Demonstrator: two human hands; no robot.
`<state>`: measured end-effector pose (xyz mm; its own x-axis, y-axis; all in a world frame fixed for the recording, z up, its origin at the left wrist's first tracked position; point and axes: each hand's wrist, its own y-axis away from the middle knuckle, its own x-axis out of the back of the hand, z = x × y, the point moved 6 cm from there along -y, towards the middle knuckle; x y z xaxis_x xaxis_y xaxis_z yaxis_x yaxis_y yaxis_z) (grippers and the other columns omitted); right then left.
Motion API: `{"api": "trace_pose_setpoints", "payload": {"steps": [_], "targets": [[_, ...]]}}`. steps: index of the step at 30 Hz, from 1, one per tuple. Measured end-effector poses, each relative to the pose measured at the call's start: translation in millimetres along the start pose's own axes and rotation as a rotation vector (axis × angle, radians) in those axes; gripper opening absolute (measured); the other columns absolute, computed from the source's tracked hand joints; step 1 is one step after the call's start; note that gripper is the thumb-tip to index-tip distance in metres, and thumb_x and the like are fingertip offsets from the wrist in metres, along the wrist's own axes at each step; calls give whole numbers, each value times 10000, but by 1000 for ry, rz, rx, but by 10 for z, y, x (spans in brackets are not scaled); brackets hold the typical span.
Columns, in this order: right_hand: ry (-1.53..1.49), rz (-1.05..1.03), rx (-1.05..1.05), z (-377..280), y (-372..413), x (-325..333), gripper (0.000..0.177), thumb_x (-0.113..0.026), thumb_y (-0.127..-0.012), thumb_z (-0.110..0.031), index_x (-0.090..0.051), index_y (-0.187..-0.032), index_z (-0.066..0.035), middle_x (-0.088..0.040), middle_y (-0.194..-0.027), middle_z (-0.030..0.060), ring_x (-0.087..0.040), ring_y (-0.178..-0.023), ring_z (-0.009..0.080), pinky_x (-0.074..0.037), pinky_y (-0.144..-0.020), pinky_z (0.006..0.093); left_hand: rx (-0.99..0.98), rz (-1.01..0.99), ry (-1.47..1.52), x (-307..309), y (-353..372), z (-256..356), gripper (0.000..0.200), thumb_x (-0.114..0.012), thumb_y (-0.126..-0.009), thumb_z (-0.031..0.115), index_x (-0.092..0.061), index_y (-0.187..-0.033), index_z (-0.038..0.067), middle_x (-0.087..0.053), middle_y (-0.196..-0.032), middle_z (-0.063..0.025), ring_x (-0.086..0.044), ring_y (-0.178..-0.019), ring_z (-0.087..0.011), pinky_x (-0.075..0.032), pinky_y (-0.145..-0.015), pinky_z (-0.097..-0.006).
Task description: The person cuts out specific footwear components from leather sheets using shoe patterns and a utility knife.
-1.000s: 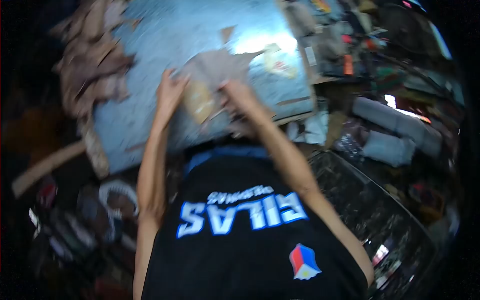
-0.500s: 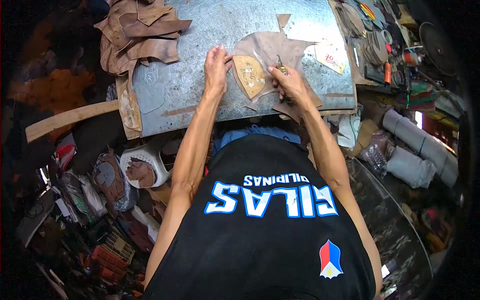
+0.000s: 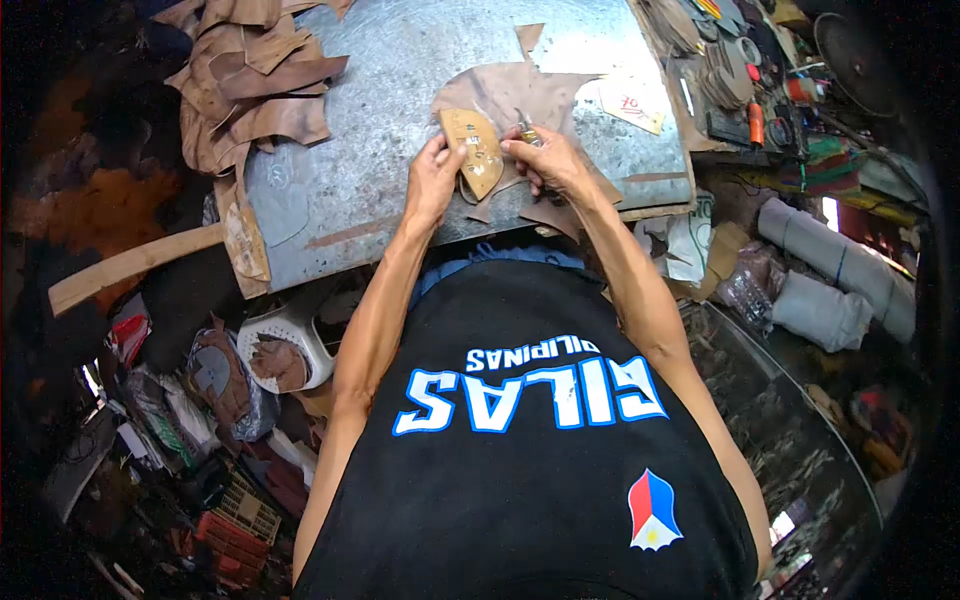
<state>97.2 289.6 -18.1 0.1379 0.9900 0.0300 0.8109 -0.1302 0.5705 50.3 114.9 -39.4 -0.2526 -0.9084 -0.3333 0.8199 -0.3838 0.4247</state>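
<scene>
My left hand (image 3: 432, 182) is closed on the left edge of a tan half-round pattern piece (image 3: 478, 150) marked with writing, its thumb on the upper face. Under and beyond the pattern piece spreads a brown leather sheet (image 3: 510, 88) with an irregular outline. Close to the right side of the pattern piece, my right hand (image 3: 552, 165) is curled around a small knife (image 3: 528, 131) with a yellowish handle, its tip pointing away from me. Small leather offcuts (image 3: 548, 216) lie by the table's near edge.
The metal-topped table (image 3: 370, 150) carries a heap of leather pieces (image 3: 265, 75) at the back left. A white marked pattern (image 3: 630, 106) lies to the right, near an orange-handled tool (image 3: 756, 125). A white stool (image 3: 290, 345) holding scraps stands below left.
My left hand has gone from beside the pattern piece to gripping its left edge, and the piece now looks tilted. My right hand still holds the knife. The whole view has shifted slightly.
</scene>
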Motion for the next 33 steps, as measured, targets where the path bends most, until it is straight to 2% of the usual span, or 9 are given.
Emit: {"api": "trace_pose_setpoints", "payload": {"steps": [2,6,11,14,17,20,27,30,33], "targets": [[38,-32,-4,-10,-8,-10,240,-684,-851,-231,-625,-967,-29,-520,-624,-6,-446,-412,74,-363,-345,231,16,-26,25,28,6,-94,323,-601,-910,97,-541,-1190,-54,-659,-1061,-154,-638,-930,-165,-519,-804,-267],[154,-92,-9,-48,14,-23,267,-708,-833,-239,-645,-944,-4,-542,-650,-12,-458,-463,72,-381,-394,235,16,-41,-27,-1,78,24,266,-627,-903,119,-569,-1117,-29,-669,-1007,-119,-637,-884,-133,-522,-774,-259],[108,-223,-7,-68,74,-17,282,-704,-838,-232,-642,-992,-4,-547,-653,-17,-471,-475,70,-398,-408,229,45,44,82,68,55,36,278,-628,-910,156,-577,-1132,-3,-664,-1031,-91,-640,-882,-132,-528,-779,-280],[30,-145,-20,35,19,138,301,-675,-859,-196,-582,-1041,25,-539,-609,0,-487,-461,86,-415,-421,231,57,111,146,255,40,138,352,-608,-925,246,-543,-1203,40,-642,-1104,-74,-629,-971,-175,-519,-845,-369],[-46,-81,13,-60,187,316,206,-625,-874,-135,-550,-993,16,-486,-566,8,-479,-443,112,-411,-418,261,22,144,138,411,36,302,374,-616,-917,247,-534,-1218,39,-632,-1127,-83,-625,-992,-187,-520,-845,-384],[-122,-6,53,64,235,604,372,-626,-866,-108,-482,-1185,19,-512,-647,23,-477,-464,102,-428,-426,254,4,189,115,545,27,430,374,-612,-914,230,-531,-1219,30,-621,-1144,-105,-609,-1037,-206,-522,-856,-388],[-51,-3,-4,150,284,750,458,-595,-867,-62,-457,-1302,-25,-541,-661,9,-464,-452,80,-396,-398,233,-71,222,146,727,13,666,361,-607,-894,140,-515,-1234,59,-637,-1094,-95,-622,-990,-196,-539,-812,-354],[27,60,-71,63,323,714,467,-532,-863,-54,-452,-1323,-51,-550,-657,13,-468,-439,81,-388,-383,234,-69,198,96,661,-112,737,384,-607,-883,92,-483,-1242,43,-617,-1126,-109,-614,-1013,-201,-534,-842,-379],[213,117,137,243,178,822,514,-548,-799,-65,-479,-1307,-31,-579,-718,48,-505,-494,111,-427,-433,275,-40,55,-1,124,-461,908,445,-620,-872,57,-434,-1275,17,-620,-1098,-105,-620,-989,-200,-531,-847,-392]]}}
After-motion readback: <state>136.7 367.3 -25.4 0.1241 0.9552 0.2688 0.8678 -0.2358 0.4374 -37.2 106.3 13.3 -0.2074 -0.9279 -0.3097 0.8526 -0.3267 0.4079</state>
